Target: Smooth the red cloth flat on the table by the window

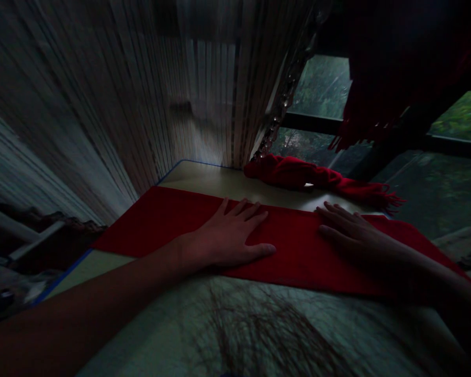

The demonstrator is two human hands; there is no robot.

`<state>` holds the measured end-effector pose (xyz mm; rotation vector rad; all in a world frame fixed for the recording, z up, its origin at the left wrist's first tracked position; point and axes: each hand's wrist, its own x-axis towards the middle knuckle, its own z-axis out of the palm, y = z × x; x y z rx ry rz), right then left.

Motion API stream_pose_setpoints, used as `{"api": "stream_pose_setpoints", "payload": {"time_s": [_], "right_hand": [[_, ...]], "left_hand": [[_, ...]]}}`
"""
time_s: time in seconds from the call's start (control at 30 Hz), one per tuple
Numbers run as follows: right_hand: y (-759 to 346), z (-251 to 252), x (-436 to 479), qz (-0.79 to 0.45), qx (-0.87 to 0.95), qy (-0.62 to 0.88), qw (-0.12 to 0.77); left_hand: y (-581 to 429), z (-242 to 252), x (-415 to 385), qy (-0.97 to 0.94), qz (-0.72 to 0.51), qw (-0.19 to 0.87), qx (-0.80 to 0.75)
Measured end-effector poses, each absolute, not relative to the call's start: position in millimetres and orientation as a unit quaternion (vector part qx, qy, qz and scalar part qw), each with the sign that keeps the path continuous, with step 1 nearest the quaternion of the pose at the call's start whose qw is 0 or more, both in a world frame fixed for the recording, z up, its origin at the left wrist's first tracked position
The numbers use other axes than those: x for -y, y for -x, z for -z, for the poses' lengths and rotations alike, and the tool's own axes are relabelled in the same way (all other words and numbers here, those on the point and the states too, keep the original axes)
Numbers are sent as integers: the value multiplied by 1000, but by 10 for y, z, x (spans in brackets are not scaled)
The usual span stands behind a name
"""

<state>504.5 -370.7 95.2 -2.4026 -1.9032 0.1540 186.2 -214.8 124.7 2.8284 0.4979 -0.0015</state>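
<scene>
A long red cloth (294, 262), perhaps a folded scarf, lies flat across the table. My left hand (231, 235) rests on it near the middle, palm down with the fingers spread. Farther right, my right hand (349, 230) is also on the cloth, its fingers stretched out towards the far edge. Neither hand grips anything. The right end of the cloth runs past the table edge, partly hidden by my right forearm.
Behind the cloth a bunched red scarf (298, 173) with a fringe lies on the pale table (204, 175). Another fringed red cloth (369, 104) hangs before the window at the right. A striped curtain (204, 94) falls behind the table. Loose hair shows at the bottom.
</scene>
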Motion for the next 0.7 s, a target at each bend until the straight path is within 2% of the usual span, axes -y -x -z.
{"api": "stream_pose_setpoints", "payload": {"time_s": [0.33,0.57,0.7], "right_hand": [[-5092,-923,3728,-45,626,775,78],[-5112,-920,3842,-29,636,760,133],[-5132,-886,3881,-29,646,751,136]], "left_hand": [[-1788,-1323,2056,-974,33,137,-175],[-1047,-1343,1347,-946,9,50,-321],[-559,-1220,1069,-920,-39,92,-379]]}}
